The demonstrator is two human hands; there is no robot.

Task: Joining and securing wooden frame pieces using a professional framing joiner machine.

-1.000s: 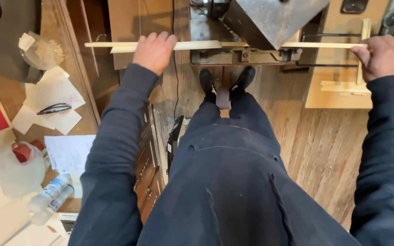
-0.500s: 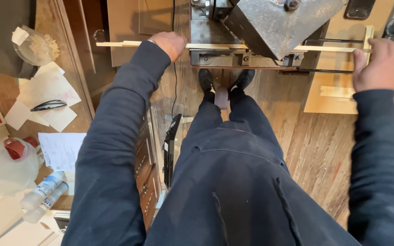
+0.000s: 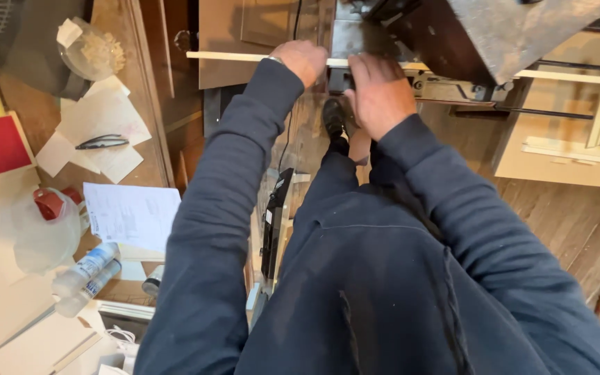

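Left grip (image 3: 305, 61) curls closed over thin pale wooden strip (image 3: 244, 57); right grip (image 3: 378, 90) rests on it beside, fingers loosely bent, under grey metal machine head (image 3: 515, 31).

One head-worn camera looks steeply down from above the person's chest, facing forward past both arms to the machine (image 3: 494, 35) and the wooden floor (image 3: 564, 222), fairly close.
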